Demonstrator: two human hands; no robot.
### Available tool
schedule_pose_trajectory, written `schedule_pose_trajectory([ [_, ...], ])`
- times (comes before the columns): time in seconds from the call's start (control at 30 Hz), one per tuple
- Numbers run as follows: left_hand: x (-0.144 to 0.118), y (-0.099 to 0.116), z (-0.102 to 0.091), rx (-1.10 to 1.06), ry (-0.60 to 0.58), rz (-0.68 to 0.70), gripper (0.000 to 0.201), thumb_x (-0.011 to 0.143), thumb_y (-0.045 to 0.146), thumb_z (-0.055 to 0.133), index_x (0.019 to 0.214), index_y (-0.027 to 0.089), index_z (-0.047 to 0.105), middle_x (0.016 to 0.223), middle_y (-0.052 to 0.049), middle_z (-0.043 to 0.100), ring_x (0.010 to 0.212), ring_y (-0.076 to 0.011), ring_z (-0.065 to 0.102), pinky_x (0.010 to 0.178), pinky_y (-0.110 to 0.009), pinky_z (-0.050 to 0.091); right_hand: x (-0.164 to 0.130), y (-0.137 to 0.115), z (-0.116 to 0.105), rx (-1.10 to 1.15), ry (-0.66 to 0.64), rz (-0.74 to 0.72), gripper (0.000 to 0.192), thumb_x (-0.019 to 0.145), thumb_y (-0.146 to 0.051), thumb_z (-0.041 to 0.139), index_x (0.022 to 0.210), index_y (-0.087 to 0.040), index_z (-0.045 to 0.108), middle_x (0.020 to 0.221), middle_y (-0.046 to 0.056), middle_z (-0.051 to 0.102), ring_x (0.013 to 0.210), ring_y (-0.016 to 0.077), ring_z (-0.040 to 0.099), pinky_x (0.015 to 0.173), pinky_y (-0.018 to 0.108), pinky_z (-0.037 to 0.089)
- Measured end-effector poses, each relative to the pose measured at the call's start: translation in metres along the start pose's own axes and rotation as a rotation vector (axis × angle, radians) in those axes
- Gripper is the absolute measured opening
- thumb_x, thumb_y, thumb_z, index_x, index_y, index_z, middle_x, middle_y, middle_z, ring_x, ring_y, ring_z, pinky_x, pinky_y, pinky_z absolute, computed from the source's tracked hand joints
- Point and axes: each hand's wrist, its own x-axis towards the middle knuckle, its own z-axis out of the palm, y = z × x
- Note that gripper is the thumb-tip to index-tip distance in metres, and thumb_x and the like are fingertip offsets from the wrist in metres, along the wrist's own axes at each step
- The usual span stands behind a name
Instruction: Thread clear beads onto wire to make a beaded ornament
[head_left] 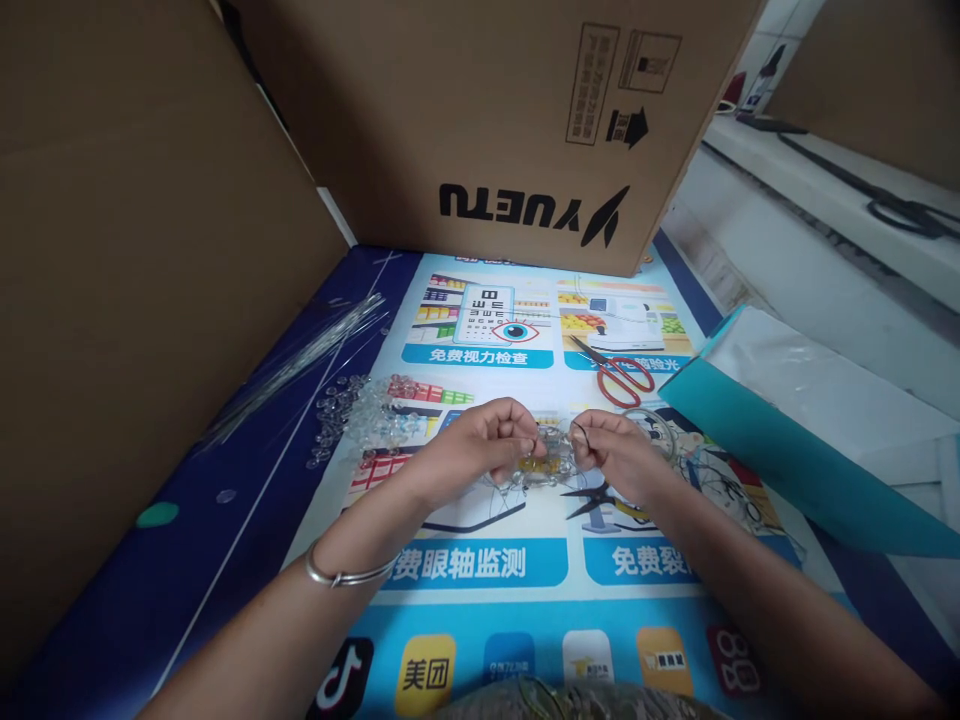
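A small piece of clear-bead work (553, 440) with some yellow beads (538, 466) lies between my two hands. My left hand (491, 440) is closed in a pinch at its left side, and the fingers partly cover what they grip. My right hand (613, 448) pinches a thin dark strand at the right side of the beads. Black-jawed pliers (589, 498) rest on the mat just below, their handles partly under my right wrist. Red-handled scissors (624, 380) lie beyond my right hand.
Loose clear beads (352, 415) are heaped to the left, with a bundle of thin straight wires (307, 365) behind them. Coiled wire (724, 490) lies right of my right hand. A teal box (795, 460) stands at the right. Cardboard (480, 120) walls the back and left.
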Motion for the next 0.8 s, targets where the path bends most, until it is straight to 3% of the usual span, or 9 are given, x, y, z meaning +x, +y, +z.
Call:
schedule_pose_trajectory([
  [0.3, 0.0036, -0.0051, -0.0013, -0.116, 0.042, 0.028, 0.010, 0.075, 0.017, 0.053, 0.085, 0.017, 0.052, 0.087, -0.003, 0.065, 0.043, -0.0014, 0.038, 0.045, -0.018, 0.031, -0.0021, -0.0026, 0.0052, 0.070, -0.005, 0.007, 0.011, 0.075, -0.026, 0.058, 0.073, -0.015, 0.057, 0.057, -0.002, 0.049, 0.049, 0.0083, 0.043, 0.051, 0.022, 0.033],
  [0.8, 0.0044, -0.0033, -0.0101, 0.023, 0.048, 0.061, 0.011, 0.077, 0.016, 0.051, 0.087, 0.016, 0.052, 0.097, -0.004, 0.062, 0.051, -0.0037, 0.048, 0.054, -0.021, 0.039, -0.0040, 0.0000, 0.0021, 0.106, -0.032, -0.005, 0.009, 0.079, -0.022, 0.055, 0.074, -0.014, 0.057, 0.059, -0.001, 0.050, 0.051, 0.0081, 0.043, 0.053, 0.023, 0.032],
])
